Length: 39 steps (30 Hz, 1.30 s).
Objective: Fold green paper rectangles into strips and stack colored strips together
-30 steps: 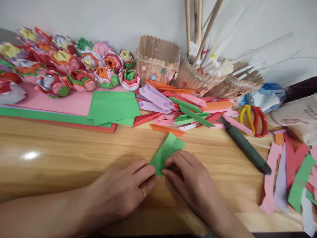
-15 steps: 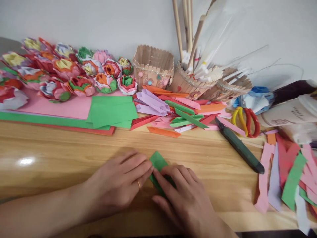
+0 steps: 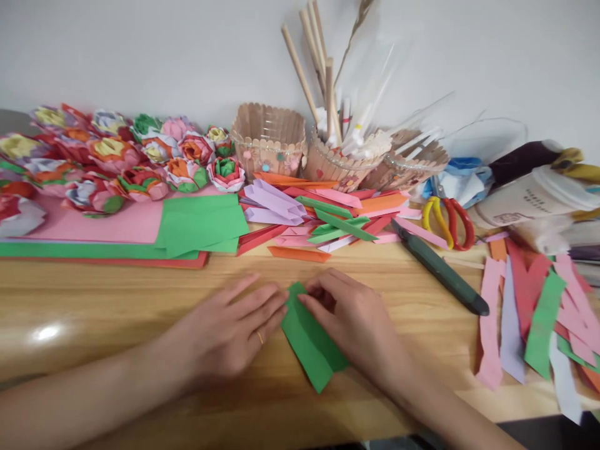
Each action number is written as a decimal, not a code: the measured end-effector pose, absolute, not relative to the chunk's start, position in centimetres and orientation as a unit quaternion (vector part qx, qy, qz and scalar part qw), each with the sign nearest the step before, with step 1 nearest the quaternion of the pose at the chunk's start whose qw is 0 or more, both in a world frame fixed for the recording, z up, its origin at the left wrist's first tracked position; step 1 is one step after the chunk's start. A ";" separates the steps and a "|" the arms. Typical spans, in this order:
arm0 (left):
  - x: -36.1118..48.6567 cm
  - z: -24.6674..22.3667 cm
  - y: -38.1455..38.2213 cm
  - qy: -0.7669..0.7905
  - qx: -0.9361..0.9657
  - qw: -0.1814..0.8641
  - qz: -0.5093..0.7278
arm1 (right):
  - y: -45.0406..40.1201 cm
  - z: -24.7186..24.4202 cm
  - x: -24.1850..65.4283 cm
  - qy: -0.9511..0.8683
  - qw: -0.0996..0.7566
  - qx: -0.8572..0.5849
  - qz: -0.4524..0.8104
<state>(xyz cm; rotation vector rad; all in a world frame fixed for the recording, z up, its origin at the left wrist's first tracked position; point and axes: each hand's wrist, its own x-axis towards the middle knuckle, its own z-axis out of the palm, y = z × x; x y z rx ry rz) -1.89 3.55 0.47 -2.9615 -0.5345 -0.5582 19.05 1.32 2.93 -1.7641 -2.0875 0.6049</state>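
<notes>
A small green sheet of paper (image 3: 307, 344) lies on the wooden table in front of me, with a crease along its length and its right part raised. My right hand (image 3: 359, 319) pinches the raised right edge near the top between thumb and fingers. On the paper's left side, my left hand (image 3: 237, 331) rests flat with fingers stretched out, the tips at the sheet's upper left edge. A ring sits on one of its fingers. Behind my hands is a pile of folded paper strips (image 3: 281, 203) in several colours. More green sheets (image 3: 201, 219) are stacked farther left.
Paper flowers (image 3: 110, 153) crowd the back left. Craft-stick baskets (image 3: 269, 137) stand by the wall, some holding sticks and pens. Toward the right lie a dark green cutter (image 3: 440, 269), scissors (image 3: 452, 222), a tilted white cup (image 3: 534, 197) and paper offcuts (image 3: 544, 325).
The green paper, narrow and folded under my fingers before, is now partly opened out. My right hand has moved up from pressing on it to pinching its right edge. The camera view has shifted slightly.
</notes>
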 end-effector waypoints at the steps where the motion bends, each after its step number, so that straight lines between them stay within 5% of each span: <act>1: -1.9 0.6 4.1 -0.167 -0.969 0.039 -0.180 | 1.6 3.0 19.0 -0.733 0.167 -0.625 0.212; 7: -2.2 0.9 5.9 -0.142 -0.975 0.012 -0.173 | 1.8 2.5 19.5 -0.755 0.193 -0.591 0.208; 13: -2.0 0.9 5.2 -0.144 -0.971 0.045 -0.186 | 0.8 1.1 20.1 -0.842 0.242 -0.478 0.068; 39: -1.5 0.6 5.6 -0.146 -0.969 -0.001 -0.199 | 1.0 3.0 20.2 -0.919 0.152 -0.364 0.000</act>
